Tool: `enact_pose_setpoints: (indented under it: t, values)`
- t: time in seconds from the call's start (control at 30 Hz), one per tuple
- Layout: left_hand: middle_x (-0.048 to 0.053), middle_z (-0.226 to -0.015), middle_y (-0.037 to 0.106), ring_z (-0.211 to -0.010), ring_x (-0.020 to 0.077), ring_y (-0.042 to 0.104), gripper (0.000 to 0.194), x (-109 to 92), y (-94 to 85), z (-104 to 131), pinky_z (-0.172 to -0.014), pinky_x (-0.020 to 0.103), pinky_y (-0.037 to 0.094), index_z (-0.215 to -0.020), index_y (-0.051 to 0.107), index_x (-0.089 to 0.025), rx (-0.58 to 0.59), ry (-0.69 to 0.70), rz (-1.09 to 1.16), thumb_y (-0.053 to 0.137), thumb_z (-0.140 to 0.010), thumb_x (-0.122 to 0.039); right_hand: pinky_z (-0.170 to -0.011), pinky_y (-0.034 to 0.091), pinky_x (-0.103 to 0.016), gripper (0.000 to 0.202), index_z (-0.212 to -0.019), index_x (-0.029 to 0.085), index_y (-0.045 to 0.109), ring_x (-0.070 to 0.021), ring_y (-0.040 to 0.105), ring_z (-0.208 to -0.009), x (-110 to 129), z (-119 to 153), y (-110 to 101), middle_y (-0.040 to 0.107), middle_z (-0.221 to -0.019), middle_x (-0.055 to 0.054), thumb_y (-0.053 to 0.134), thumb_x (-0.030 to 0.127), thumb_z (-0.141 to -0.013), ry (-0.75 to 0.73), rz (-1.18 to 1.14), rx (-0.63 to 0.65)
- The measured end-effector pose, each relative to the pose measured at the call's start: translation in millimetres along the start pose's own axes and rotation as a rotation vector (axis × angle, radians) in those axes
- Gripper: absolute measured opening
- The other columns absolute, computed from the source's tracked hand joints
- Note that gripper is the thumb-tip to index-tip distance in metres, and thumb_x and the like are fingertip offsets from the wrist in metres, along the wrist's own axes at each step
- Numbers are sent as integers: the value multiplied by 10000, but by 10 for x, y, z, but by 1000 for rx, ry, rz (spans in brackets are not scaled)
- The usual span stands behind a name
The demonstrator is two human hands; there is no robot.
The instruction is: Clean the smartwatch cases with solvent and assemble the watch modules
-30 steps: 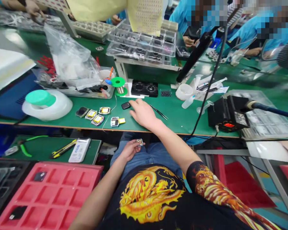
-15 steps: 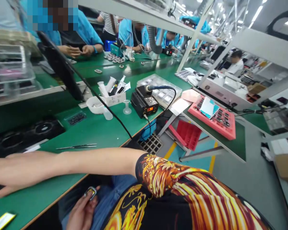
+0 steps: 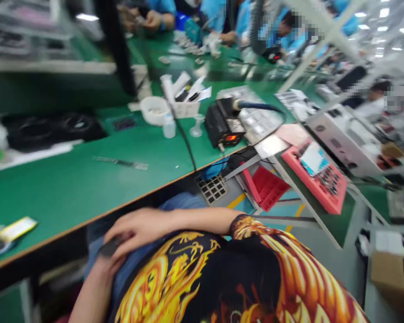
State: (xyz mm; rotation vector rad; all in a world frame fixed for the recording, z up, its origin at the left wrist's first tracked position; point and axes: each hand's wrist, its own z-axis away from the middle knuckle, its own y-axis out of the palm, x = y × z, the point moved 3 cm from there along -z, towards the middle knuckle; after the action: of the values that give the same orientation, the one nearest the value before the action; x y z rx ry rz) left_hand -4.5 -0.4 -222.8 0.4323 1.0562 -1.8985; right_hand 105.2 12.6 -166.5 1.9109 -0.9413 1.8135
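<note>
Over my lap my right hand [image 3: 139, 233] lies in front of my left hand [image 3: 109, 265], fingers bent. A dark, rounded flat piece [image 3: 109, 248] shows at its fingertips, blurred, and its kind cannot be made out. Most of the left hand's fingers are hidden behind the right. The small silver-rimmed, watch-like part that the left hand gripped a moment ago is covered from view. Beyond both hands, a pair of tweezers [image 3: 121, 162] lies on the green bench [image 3: 70, 188].
A black station with a lit display [image 3: 227, 128] stands near the bench edge [image 3: 168, 181]. Beside it are a small bottle [image 3: 169, 125], a white bowl [image 3: 153, 111] and a box of tubes [image 3: 186, 109]. A red tray [image 3: 333, 204] sits to the right; co-workers sit across.
My right hand has come from the bench's left side down to my lap, beside the left hand. The head view has shifted, so the bench appears higher and the scene is blurred.
</note>
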Motion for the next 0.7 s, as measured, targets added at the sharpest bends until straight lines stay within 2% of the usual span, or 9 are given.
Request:
enact_pose_setpoints:
  t: [0.07,0.13,0.2,0.23,0.33,0.43,0.53,0.63,0.7]
  values:
    - [-40,-639,576,-540,117,553,319,278,12,-22,-537,204,518,-767,714,-173,66,-44,161,744,-967,-421,-780,534,-235,310,-993,208,803,-150,712,-820,-393,261,-117,777,-911,-11,933,368,-761,243,-175,-200]
    - [-2,-687,643,-583,122,581,269,533,18,-51,-554,203,510,-808,752,-160,165,-32,394,835,-871,-409,-706,523,-240,400,-981,180,781,-130,671,-715,-838,427,-150,759,-834,-5,970,395,-700,508,-418,-415]
    - [38,-781,710,-607,120,607,332,689,27,-100,-548,207,488,-925,783,-143,275,24,627,923,-768,-400,-597,470,-223,446,-937,168,759,-113,618,-646,-1162,527,-119,735,-788,-5,978,465,-686,685,-639,-519]
    - [53,-827,729,-616,122,620,407,729,33,-126,-546,212,484,-1001,793,-140,326,52,726,948,-735,-407,-579,462,-218,458,-928,165,752,-111,614,-650,-1257,554,-106,737,-802,-12,976,490,-695,727,-750,-527]
    - [61,-852,742,-641,138,657,557,786,51,-185,-557,226,502,-1163,787,-143,358,18,818,963,-726,-439,-609,501,-217,448,-962,160,751,-118,650,-736,-1337,570,-138,752,-886,-30,976,472,-732,735,-999,-510]
    - [56,-801,726,-620,129,641,551,779,69,-192,-546,222,486,-1173,787,-132,377,-8,819,959,-744,-432,-644,523,-218,395,-984,169,747,-122,663,-789,-1308,544,-193,744,-912,-19,979,385,-748,724,-1071,-512]
    - [60,-828,728,-608,120,633,545,768,70,-189,-519,214,456,-1164,788,-135,377,5,829,973,-734,-414,-639,514,-222,363,-987,185,740,-124,641,-780,-1291,514,-187,725,-893,-12,958,380,-773,709,-1100,-460]
    - [71,-869,735,-610,121,642,536,768,65,-203,-508,217,456,-1161,784,-132,364,12,851,972,-734,-395,-634,513,-226,437,-968,181,748,-122,624,-772,-1301,496,-154,719,-906,-14,1001,404,-690,681,-1079,-411]
    - [85,-890,740,-612,127,651,496,777,66,-219,-505,223,466,-1144,788,-120,360,6,867,948,-752,-379,-627,507,-229,507,-989,176,766,-120,616,-760,-1326,487,-131,715,-897,-11,1028,400,-618,673,-972,-425]
